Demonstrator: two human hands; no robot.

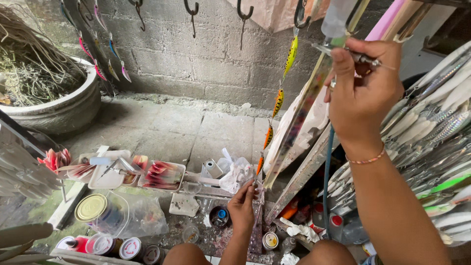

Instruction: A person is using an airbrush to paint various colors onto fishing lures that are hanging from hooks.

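Below the right hand (360,93) | airbrush (360,59) pinched at top | long strip (294,127) slants down-left | left hand (241,206) grips its lower end.

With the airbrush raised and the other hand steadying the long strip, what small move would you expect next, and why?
Probably a short sweep of the airbrush down the long strip. The right hand holds the tool level with the strip's upper part, its nozzle pointing left toward it, while the left hand pinches the lower end, keeping it taut. The paint on it looks patchy.
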